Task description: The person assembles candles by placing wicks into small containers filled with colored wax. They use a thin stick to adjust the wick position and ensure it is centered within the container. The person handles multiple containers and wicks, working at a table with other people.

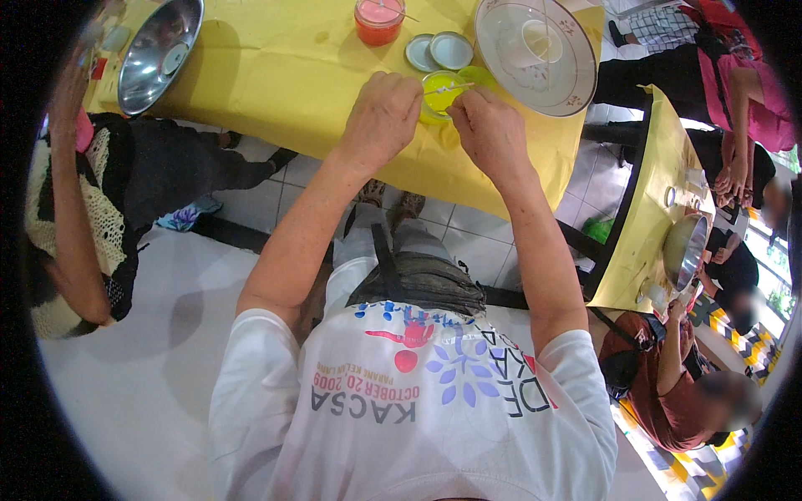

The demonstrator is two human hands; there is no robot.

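Note:
A small round glass jar with bright yellow contents (434, 110) stands on the yellow-covered table, close to its front edge. Over its mouth lies a thin wooden stick (456, 87) with a bit of white string around its middle. My left hand (383, 118) is closed at the left end of the stick, fingertips pinched together. On the other side, my right hand (491, 132) pinches at the jar's right rim; its fingers hide what they hold. Two round lids (451, 51) lie just behind the jar. A jar with red contents (378, 23) stands farther back, a stick across it.
At the right of the table sits a large white bowl (576, 79) holding a white cup (531, 43). A steel bowl (159, 63) is at the far left, by a person in a knitted top (79, 217). Several people surround a second yellow-covered table (639, 225) on the right.

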